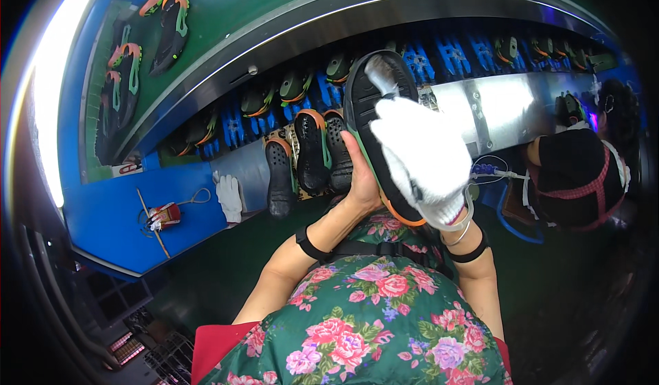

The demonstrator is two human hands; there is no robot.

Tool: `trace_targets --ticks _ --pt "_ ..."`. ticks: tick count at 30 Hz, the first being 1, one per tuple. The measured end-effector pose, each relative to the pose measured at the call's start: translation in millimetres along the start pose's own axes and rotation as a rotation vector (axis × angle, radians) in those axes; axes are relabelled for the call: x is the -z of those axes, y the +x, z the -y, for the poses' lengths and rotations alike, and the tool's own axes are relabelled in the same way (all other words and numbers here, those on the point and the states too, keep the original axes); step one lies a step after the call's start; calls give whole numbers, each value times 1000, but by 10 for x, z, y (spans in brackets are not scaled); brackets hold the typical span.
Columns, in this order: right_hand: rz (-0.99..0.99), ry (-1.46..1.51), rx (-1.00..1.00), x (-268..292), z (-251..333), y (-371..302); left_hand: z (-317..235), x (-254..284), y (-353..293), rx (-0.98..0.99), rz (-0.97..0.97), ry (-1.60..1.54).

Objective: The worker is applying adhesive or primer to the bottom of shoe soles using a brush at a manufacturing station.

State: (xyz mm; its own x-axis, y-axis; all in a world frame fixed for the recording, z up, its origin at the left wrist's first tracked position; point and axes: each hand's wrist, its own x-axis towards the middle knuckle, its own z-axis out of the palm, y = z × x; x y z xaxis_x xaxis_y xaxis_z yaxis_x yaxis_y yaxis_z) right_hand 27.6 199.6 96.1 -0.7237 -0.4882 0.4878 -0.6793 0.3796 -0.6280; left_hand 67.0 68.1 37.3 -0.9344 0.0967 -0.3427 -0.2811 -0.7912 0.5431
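Observation:
My bare left hand (pixel 366 182) grips a black shoe (pixel 362 102) with green and orange edging from its left side, thumb up along the rim. The shoe is held up at a slant, its grooved black sole facing me. In a white knitted glove, my right hand (pixel 424 155) closes round a brush whose pale bristles (pixel 381 74) touch the sole near its far end. The glove covers most of the brush handle. Left of the held shoe, a black clog with holes (pixel 279 175) and a black shoe with an orange rim (pixel 311 148) lean on the ledge.
A blue side table (pixel 103 210) at left bears a red can (pixel 165 215), a stick and a white glove (pixel 228 197). Shoes and blue holders (pixel 449 57) line the conveyor ahead. More shoes (pixel 170 35) lie on the green upper surface. At right a co-worker (pixel 573 172) sits close.

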Motion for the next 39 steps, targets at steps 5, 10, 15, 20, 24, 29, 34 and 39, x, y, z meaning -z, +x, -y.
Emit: trace_targets --ticks 5,10,15,20,24,29,34,39 --pt "9 328 -152 -54 -89 -182 76 373 104 51 338 -478" --pt "25 302 -131 -30 47 -241 154 328 111 57 167 -507" --pt "9 342 66 139 179 17 401 906 192 86 103 -206" --pt "9 100 24 62 65 -140 193 793 246 104 284 -340" --pt "5 274 100 98 66 -108 175 972 330 29 345 -4" --pt "-11 187 91 76 -12 -195 -69 505 142 56 -99 -45" --pt "17 372 83 9 39 -258 -112 682 256 76 389 -197" --pt "44 398 11 -4 -48 -313 -229 540 245 140 195 -241"
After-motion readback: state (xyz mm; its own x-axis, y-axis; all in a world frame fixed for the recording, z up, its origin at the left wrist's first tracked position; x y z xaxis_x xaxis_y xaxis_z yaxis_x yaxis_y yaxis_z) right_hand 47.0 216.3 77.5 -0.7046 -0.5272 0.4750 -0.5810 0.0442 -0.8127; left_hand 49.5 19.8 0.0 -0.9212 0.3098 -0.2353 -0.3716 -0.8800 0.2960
